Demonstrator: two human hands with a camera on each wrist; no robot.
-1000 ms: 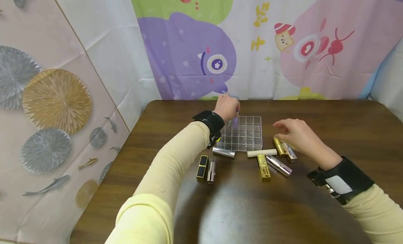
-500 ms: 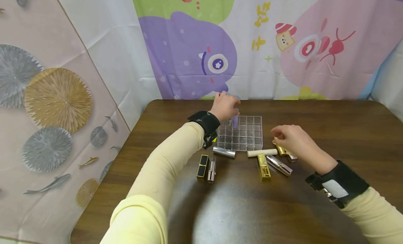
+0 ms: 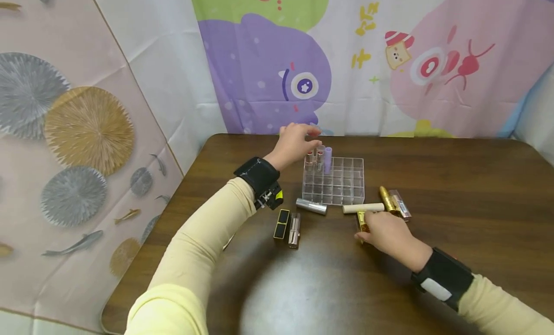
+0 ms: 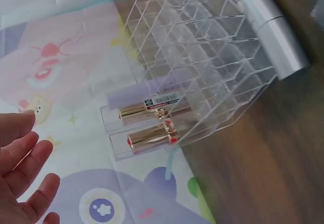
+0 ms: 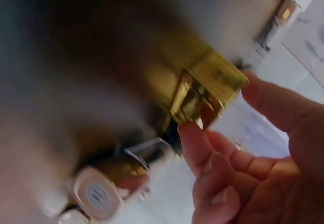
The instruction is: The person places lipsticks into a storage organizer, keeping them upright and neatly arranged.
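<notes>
My right hand (image 3: 389, 231) pinches a square gold lipstick (image 3: 362, 221) between thumb and fingertips, low over the table; the right wrist view shows the gold lipstick's end (image 5: 206, 84) close up. Above the back left corner of a clear compartment organizer (image 3: 344, 183), my left hand (image 3: 294, 143) is empty, its fingers spread and apart from everything. Just below it, a lilac tube (image 3: 328, 161) stands upright in the back row. Beside that tube are two clear-capped lipsticks (image 4: 149, 136), whose gold and red parts show through.
In front of the organizer lie a silver tube (image 3: 311, 206) and a cream tube (image 3: 363, 208). Nearer are a black lipstick (image 3: 282, 224) and a rose-gold one (image 3: 294, 230). A gold bullet-shaped tube (image 3: 387, 200) and a clear-capped lipstick (image 3: 400, 205) lie right. A patterned cloth (image 3: 259, 75) hangs behind.
My left hand has let go of the lilac tube and drawn back leftward. The right hand has come down and nearer, from beside the bullet-shaped tube onto the square gold lipstick.
</notes>
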